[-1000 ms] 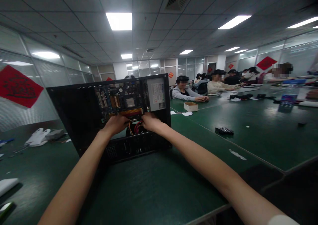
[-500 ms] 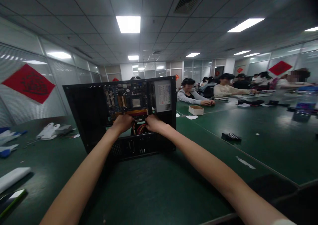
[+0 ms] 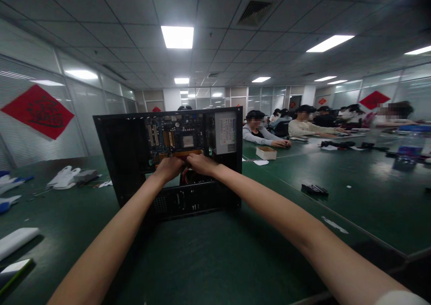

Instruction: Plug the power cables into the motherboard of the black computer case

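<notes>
A black computer case stands upright with its open side towards me. Inside are a motherboard with slots and a square metal processor spot, and a silver power supply at the upper right. Both my hands reach into the lower part of the case, in front of the board's bottom edge. My left hand and my right hand meet there with fingers pinched together. Whatever they grip is hidden by the fingers. Just beneath the right hand show dark and red cables.
The case stands on a green table. A white open box, a black part and a clear bottle lie to the right. On the left are white plastic bags, a white block and a phone. People sit further back.
My right hand has moved left, closing the gap to my left hand. The cables are more covered now. The whole view has shifted slightly.
</notes>
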The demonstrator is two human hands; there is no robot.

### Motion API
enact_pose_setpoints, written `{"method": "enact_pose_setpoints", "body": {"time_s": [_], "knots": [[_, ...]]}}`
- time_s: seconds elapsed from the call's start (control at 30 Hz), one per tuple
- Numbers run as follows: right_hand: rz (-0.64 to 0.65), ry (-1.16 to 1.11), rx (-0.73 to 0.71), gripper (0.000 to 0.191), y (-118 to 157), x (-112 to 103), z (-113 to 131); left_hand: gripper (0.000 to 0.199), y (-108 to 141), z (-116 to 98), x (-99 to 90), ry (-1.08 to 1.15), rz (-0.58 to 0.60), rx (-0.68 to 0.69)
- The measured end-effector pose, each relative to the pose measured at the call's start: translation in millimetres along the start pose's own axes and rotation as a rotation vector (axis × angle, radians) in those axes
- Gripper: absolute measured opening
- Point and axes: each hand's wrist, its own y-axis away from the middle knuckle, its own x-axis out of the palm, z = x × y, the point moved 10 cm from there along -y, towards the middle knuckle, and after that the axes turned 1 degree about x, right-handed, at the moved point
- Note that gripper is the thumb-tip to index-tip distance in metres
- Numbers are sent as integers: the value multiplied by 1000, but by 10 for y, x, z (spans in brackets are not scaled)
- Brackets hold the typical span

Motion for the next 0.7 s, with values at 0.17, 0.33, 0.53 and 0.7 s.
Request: {"method": "enact_pose_setpoints", "body": {"time_s": [0.17,0.33,0.53,0.7], "knots": [[19,53,81,23,-23,58,-82,33,-18,-20,1,-99,33,20],[46,119,73,27,-34,86,-47,34,-28,-5,-1,-91,50,-7],[59,156,35,25,-23,121,-11,34,-15,-16,8,-75,50,-3],[77,192,49,28,-18,135,-8,33,-3,-21,-11,-82,35,-4]]}}
